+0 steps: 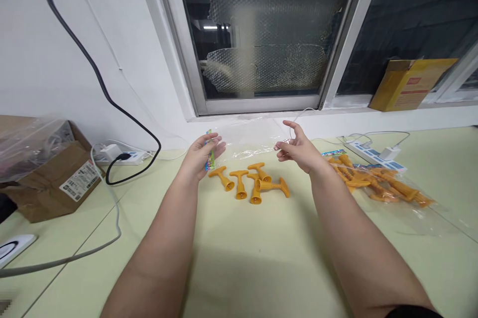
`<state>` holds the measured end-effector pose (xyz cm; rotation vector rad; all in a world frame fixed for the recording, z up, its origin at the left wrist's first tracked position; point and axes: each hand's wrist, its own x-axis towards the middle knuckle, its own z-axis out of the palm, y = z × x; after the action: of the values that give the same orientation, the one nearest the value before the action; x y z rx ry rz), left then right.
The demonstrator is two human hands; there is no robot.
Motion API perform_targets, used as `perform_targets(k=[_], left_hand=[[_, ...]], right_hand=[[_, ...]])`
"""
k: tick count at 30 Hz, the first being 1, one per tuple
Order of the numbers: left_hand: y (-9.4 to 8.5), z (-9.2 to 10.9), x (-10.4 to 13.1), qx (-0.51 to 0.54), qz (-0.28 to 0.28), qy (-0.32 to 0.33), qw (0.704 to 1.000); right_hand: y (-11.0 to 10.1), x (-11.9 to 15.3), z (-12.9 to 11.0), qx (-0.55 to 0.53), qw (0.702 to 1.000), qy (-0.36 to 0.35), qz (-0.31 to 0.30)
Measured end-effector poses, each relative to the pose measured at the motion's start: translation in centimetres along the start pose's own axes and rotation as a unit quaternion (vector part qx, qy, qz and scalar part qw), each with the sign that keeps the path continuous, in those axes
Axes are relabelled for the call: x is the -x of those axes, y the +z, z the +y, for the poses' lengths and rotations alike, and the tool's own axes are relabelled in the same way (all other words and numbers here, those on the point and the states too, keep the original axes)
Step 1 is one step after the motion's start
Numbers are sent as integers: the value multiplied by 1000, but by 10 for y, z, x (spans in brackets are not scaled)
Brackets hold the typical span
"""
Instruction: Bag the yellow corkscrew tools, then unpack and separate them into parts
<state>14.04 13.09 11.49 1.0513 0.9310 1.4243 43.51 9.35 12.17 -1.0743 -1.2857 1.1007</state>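
Note:
A clear plastic bag (248,139) is stretched between my two hands above the table. My left hand (203,152) grips its end with the colourful printed header (210,151), thumb and fingers closed around it. At the other end, my right hand (295,148) pinches the clear film between thumb and fingers, with the index finger stretched out. Just below the bag lie several orange T-handled plastic pieces (241,184) with flared, cup-like ends, in a loose group. One of them (274,186) lies on its side, its handle pointing right.
To the right lie clear bags filled with orange pieces (381,183). Behind them is a power strip (377,154) with a white charger; another strip (127,157) sits at left. A cardboard box (61,183) and a thick black cable (100,79) are at left. A yellow carton (413,83) rests on the sill.

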Motion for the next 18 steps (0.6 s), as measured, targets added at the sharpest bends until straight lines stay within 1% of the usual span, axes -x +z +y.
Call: perform_targets(k=[3,5,11,18], left_hand=[[-3,1,2,-8,-59,-84,995],[-2,-1,3,-11,-75,-108,991],[0,-17,-2,-11,-16,-110,994],[-8,-29,-9,-18,13,-132,991]], right_hand=[[1,-8,10,4,999,-26,36],[3,-13,17,14,999,-21,44],[6,-21,38,29,999,23,39],[1,-29,60,84,995,26,45]])
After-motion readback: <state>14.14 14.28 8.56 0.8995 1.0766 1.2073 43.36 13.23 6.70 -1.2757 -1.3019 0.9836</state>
